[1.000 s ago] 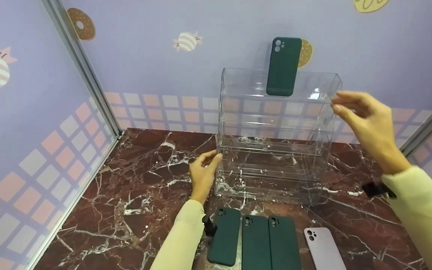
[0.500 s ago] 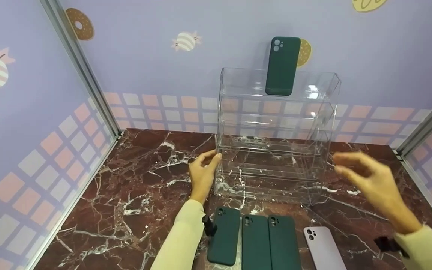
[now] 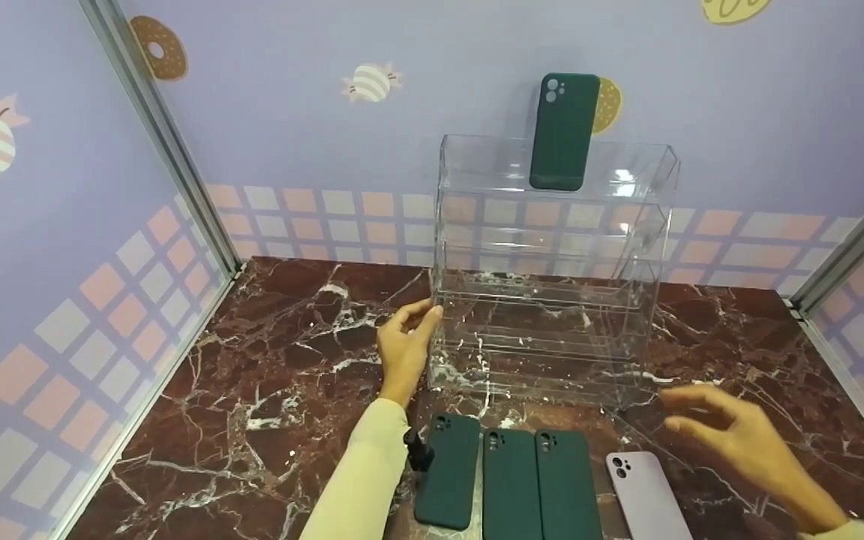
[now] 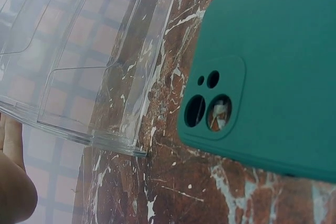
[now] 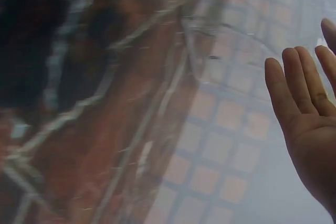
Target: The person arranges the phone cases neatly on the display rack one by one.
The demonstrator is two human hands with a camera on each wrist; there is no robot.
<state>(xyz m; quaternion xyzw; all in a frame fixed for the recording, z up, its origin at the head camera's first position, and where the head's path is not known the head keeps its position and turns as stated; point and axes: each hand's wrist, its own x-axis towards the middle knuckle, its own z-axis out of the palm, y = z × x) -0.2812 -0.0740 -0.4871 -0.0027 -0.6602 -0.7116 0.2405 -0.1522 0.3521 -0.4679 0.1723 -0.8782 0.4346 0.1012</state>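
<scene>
My left hand (image 3: 406,349) rests its fingertips against the left side of a clear acrylic tiered display rack (image 3: 544,304). One green phone case (image 3: 565,131) stands upright in the rack's top tier, leaning back. My right hand (image 3: 743,435) holds nothing, its fingers extended and apart from the thumb, low to the right of the rack. It is above and right of a pale purple phone case (image 3: 651,499) lying on the table. Three dark green phone cases (image 3: 448,472) lie in a row before the rack. A green case (image 4: 273,77) fills much of the left wrist view.
The dark red marble-patterned table (image 3: 289,352) meets a lavender back wall (image 3: 289,135) with printed sweets and tile patterns. Side walls with metal corner strips (image 3: 169,142) bound the left and right. Lower edges of some cases are cut off by the frame.
My right hand has come down from beside the rack's top tier to near the table, close to the pale purple case. The left hand stays at the rack's side.
</scene>
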